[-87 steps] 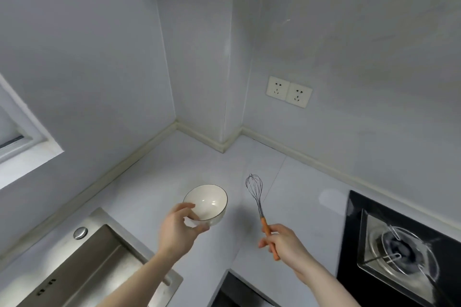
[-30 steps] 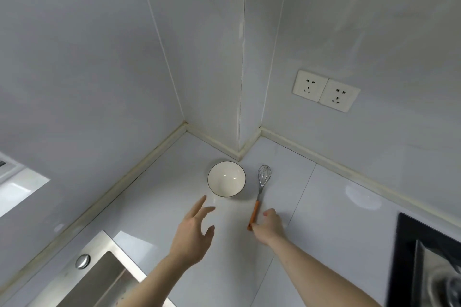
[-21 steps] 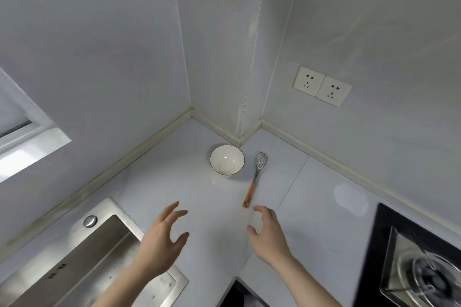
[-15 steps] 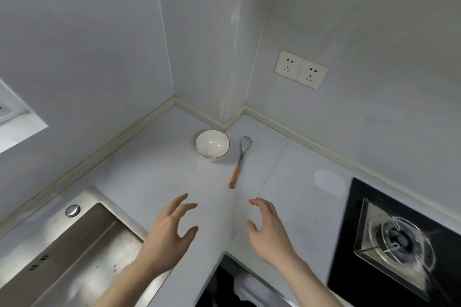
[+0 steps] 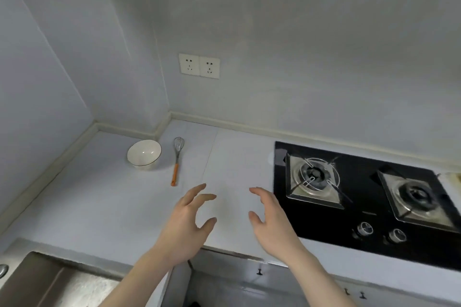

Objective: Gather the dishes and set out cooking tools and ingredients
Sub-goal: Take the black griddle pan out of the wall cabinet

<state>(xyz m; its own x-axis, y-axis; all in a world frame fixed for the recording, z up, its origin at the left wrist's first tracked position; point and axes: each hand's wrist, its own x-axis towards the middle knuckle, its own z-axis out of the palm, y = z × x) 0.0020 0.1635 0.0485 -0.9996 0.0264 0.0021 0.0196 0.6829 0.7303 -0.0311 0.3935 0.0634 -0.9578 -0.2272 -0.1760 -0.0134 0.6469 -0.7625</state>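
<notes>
- The worktop (image 5: 104, 197) is pale grey-white and smooth, and it runs into a corner where two plain grey walls meet.
- A pale strip follows the foot of the walls along the back edge of the worktop.
- A double wall socket (image 5: 199, 66) sits on the wall above the corner.
- A black gas hob (image 5: 349, 222) with two burners is set in the worktop on the right; two round knobs are on its front part.
- A steel sink (image 5: 37, 279) shows at the lower left corner, only in part.
- Cabinet fronts with small dark handles are visible under the front edge of the worktop.
- The white bowl (image 5: 144, 154) with a thin dark rim stands upright on the worktop near the corner.
- The whisk (image 5: 177, 161) lies flat just beside the bowl on its right, not touching it; its wire head points to the wall and its orange handle points to the person.
- The left hand (image 5: 187, 222) hovers over the front of the worktop, its grip spread, fingers loosely bent, holding nothing.
- The right hand (image 5: 272, 219) is beside it, near the left edge of the hob, grip also spread and empty.
- Both hands are well apart from the bowl and the whisk, with palms turned toward each other.
</notes>
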